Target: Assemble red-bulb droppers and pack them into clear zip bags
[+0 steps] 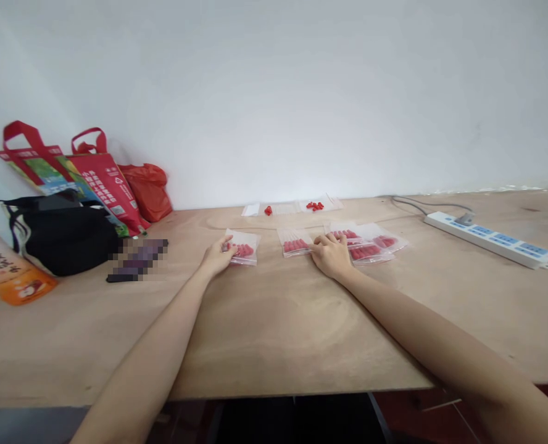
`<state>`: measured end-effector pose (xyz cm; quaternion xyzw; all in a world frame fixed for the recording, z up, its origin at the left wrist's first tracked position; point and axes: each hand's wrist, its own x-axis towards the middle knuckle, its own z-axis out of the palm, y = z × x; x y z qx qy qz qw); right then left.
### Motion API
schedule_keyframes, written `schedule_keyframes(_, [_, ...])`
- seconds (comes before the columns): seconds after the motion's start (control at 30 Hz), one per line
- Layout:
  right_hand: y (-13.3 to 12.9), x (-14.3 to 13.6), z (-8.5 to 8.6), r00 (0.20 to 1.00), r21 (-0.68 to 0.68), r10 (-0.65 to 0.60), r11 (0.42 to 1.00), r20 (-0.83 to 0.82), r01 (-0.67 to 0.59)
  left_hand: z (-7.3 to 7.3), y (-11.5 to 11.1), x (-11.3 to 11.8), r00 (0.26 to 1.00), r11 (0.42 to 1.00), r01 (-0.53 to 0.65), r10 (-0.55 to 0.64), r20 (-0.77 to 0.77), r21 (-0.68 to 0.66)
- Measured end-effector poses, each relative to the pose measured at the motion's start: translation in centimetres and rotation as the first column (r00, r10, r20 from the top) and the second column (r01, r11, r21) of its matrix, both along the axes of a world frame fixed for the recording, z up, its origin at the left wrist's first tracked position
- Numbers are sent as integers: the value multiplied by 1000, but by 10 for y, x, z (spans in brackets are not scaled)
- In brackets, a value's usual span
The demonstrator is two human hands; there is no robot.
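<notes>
My left hand [218,254] is closed on the left edge of a small clear zip bag [250,237] with several red, pill-shaped pieces [243,250] inside. My right hand [332,254] rests on the table, its fingertips closed at the right edge of a second clear bag [292,234], which holds a row of similar red pieces [295,245]. Just right of that hand, more filled bags [379,254] lie overlapping, partly hidden by my fingers. Farther back are flat bags [286,209] with a few loose red pieces [315,206] on or in them; I cannot tell which.
On the right lies a white power strip [489,239] with a grey cable. To the left are a dark, blurred-out flat object [139,260], a black bag [65,237], an orange package [17,271] and red carrier bags [110,185]. A white wall [274,98] stands behind the wooden table [265,345].
</notes>
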<state>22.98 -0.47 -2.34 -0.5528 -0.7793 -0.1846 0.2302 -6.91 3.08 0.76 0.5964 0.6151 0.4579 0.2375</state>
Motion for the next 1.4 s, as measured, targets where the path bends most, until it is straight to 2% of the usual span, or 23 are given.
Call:
schedule_keyframes(0.07, [3, 0, 0, 999, 21, 32, 999, 4, -32, -1, -4, 5, 995, 993, -33, 44, -93, 110])
schedule_keyframes(0.1, [3, 1, -1, 999, 43, 54, 998, 2, -54, -2, -8, 10, 985, 981, -13, 46, -168, 193])
schedule_keyframes(0.17, [2, 1, -2, 994, 96, 106, 990, -7, -105, -5, -18, 25, 915, 910, 143, 28, -403, 388])
schedule_keyframes(0.2, [1, 2, -2, 991, 117, 133, 985, -14, -130, -7, -24, 34, 855, 861, 288, -34, -517, 420])
schedule_keyframes(0.27, [-5, 2, -4, 984, 137, 172, 977, -40, -165, -12, -37, 52, 801, 814, 421, -129, -584, 399])
schedule_keyframes(0.33, [-13, 3, -5, 978, 131, 184, 976, -96, -171, -15, -47, 68, 709, 727, 585, -242, -662, 360])
schedule_keyframes(0.4, [-22, 3, -6, 960, 103, 221, 973, -174, -205, -17, -54, 77, 656, 680, 659, -310, -688, 322])
schedule_keyframes(0.57, [-40, 4, -2, 807, 72, 429, 895, -405, -440, -16, -59, 82, 615, 639, 708, -350, -707, 299])
schedule_keyframes(0.67, [-46, -1, 1, 710, 87, 400, 897, -579, -434, -15, -60, 83, 588, 614, 733, -354, -727, 294])
schedule_keyframes(0.77, [-49, -9, 2, 575, 73, 337, 899, -746, -431, -17, -61, 84, 610, 613, 712, -299, -734, 342])
schedule_keyframes(0.83, [-50, -12, 2, 504, 72, 322, 889, -802, -453, -19, -60, 84, 635, 607, 693, -258, -729, 388])
schedule_keyframes(0.9, [-50, -12, 2, 478, 79, 332, 877, -813, -475, -20, -58, 81, 634, 585, 702, -253, -731, 406])
schedule_keyframes(1.0, [-49, -6, 2, 490, 91, 405, 833, -771, -545, -22, -56, 76, 625, 557, 727, -292, -724, 402])
schedule_keyframes(1.07, [-48, -1, 3, 538, 100, 475, 807, -697, -582, -22, -54, 74, 645, 557, 719, -314, -696, 416])
schedule_keyframes(1.2, [-42, 6, 0, 717, 170, 544, 832, -436, -528, -20, -53, 73, 709, 563, 672, -301, -638, 481])
schedule_keyframes(1.3, [-40, 8, -3, 815, 224, 522, 850, -250, -476, -19, -53, 74, 742, 552, 642, -273, -613, 532])
schedule_keyframes(1.4, [-40, 9, -2, 878, 277, 467, 862, -106, -425, -18, -53, 72, 747, 534, 638, -256, -613, 555])
